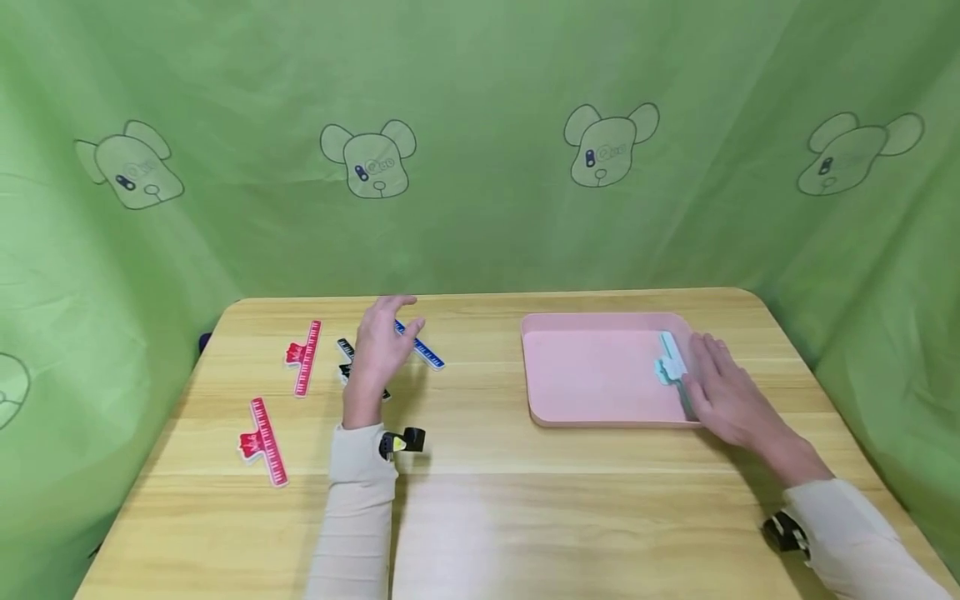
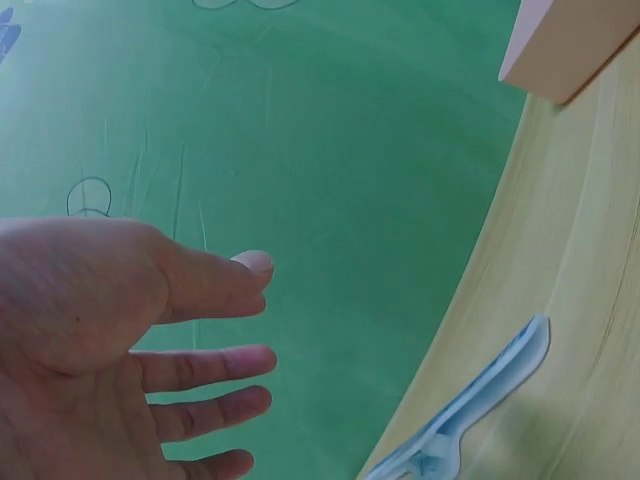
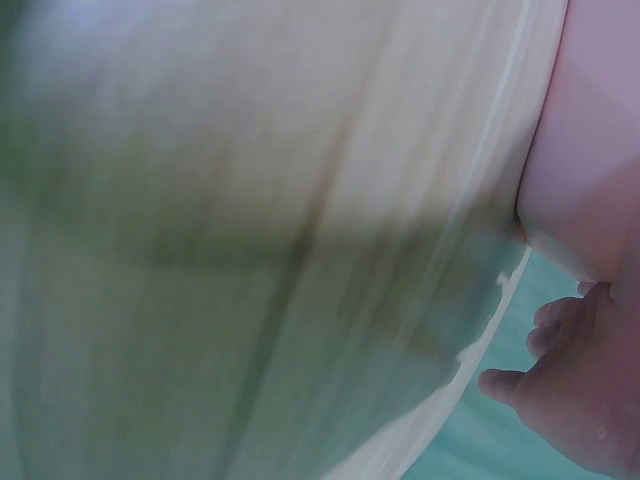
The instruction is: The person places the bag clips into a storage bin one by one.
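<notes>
My left hand (image 1: 381,343) hovers with loosely bent fingers over a black keyboard-patterned clip (image 1: 345,348), hiding part of it. A blue clip (image 1: 426,353) of the same pattern lies just to its right, also partly covered. In the left wrist view the thumb and fingers of this hand (image 2: 120,350) are apart and hold nothing, with the blue clip (image 2: 490,385) lower right. At the right rim of the pink tray (image 1: 585,375) rests my right hand (image 1: 731,396), its fingers extended. Inside, by that hand, is a light teal clip (image 1: 670,364), its lower end partly hidden.
Two red keyboard-patterned clips, an upper one (image 1: 306,367) and a lower one (image 1: 268,443), lie on the left of the wooden table (image 1: 480,508). A green curtain (image 1: 480,225) hangs behind and on both sides.
</notes>
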`<state>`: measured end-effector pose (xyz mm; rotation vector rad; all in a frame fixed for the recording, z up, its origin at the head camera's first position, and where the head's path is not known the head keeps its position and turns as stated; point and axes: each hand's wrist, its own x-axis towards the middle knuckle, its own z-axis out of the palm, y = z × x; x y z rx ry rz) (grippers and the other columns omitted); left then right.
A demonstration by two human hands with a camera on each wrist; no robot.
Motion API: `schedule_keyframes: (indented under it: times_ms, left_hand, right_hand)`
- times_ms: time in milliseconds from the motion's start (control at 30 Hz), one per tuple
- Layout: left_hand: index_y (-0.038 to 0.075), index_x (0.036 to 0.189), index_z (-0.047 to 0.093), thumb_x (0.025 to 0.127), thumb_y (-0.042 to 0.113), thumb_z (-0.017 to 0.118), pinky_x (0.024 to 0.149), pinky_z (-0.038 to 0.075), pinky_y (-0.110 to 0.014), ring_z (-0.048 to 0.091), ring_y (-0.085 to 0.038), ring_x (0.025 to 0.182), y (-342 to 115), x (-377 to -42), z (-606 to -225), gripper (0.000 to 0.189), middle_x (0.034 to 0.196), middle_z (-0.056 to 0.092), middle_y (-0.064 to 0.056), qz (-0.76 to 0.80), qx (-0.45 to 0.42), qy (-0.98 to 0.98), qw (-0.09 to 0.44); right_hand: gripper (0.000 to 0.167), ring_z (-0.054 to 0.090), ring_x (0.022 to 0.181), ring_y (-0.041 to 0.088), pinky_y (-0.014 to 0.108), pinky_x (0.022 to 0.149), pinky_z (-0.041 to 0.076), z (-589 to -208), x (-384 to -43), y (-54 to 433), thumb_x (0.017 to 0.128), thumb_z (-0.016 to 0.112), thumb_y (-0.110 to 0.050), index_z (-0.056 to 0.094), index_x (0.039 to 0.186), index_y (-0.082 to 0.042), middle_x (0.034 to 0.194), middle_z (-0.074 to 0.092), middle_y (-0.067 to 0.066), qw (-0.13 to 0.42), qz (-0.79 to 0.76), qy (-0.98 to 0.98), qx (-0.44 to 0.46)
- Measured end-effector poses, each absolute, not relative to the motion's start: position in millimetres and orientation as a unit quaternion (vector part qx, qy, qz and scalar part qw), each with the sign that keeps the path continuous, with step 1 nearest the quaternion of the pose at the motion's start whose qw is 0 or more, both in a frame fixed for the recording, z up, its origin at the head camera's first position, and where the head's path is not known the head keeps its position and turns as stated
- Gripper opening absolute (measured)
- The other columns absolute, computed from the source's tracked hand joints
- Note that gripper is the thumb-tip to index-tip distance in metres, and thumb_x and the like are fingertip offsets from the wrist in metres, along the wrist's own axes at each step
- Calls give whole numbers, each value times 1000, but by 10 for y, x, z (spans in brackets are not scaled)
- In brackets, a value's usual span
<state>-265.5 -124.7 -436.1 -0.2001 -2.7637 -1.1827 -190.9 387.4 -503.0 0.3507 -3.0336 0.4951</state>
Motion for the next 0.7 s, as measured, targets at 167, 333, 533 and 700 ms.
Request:
schedule_keyframes:
  times_ms: [167,333,533,700]
  left_hand:
    - [5,143,57,99,19,69,117,32,-57,42,-39,140,-1297,-2683,-4405,47,151,48,-20,-389,-40,-919,55]
    - [5,147,53,99,20,69,117,33,-56,41,-39,140,-1353,-2703,-4472,52,151,46,-21,-393,-31,-918,41]
    - [2,147,51,98,18,70,117,35,-55,41,-40,140,-1393,-2708,-4547,55,151,45,-23,-396,-23,-917,23]
    - [-2,146,51,96,16,73,116,36,-55,41,-42,139,-1400,-2717,-4611,57,151,44,-24,-384,-9,-923,7]
  right_hand:
    - [68,8,149,57,74,113,18,-5022,-1908,3874,110,32,-29,3,160,8,161,9,40,27,155,-981,113]
    - [69,8,149,57,74,114,17,-5017,-1909,3869,110,32,-30,4,159,9,161,9,40,25,156,-981,111]
    - [69,8,149,57,74,113,17,-5004,-1907,3853,110,32,-31,3,159,8,162,8,39,17,157,-982,106]
    - [69,7,149,57,73,114,15,-5006,-1907,3852,111,32,-31,3,159,9,162,8,39,15,157,-982,107]
